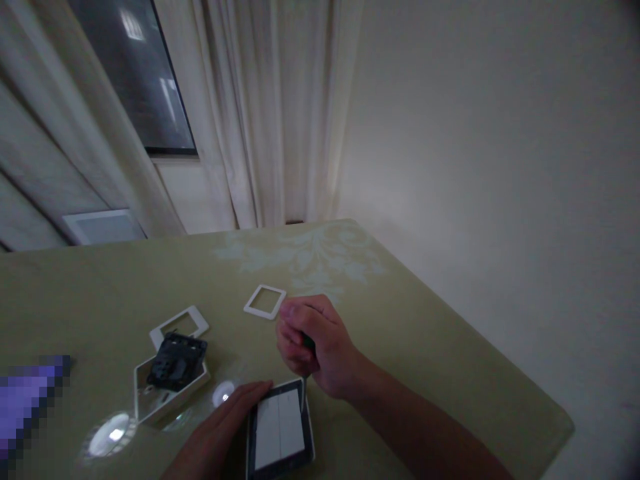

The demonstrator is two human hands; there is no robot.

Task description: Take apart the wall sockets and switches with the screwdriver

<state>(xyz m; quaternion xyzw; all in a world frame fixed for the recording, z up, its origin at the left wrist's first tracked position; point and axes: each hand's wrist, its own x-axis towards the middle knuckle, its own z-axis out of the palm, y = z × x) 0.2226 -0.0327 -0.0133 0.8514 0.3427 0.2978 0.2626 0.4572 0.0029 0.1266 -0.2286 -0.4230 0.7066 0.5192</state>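
Right hand (313, 340) clenched around a green-handled tool (309, 343), shaft at the right edge of a white-framed panel (280, 430) on the worktop (400, 333); left hand (227, 421), fingers straight, against its left side.

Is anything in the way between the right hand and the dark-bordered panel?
Only the tool in the right hand, its thin shaft reaching the right edge of the panel; nothing else visible stands between.
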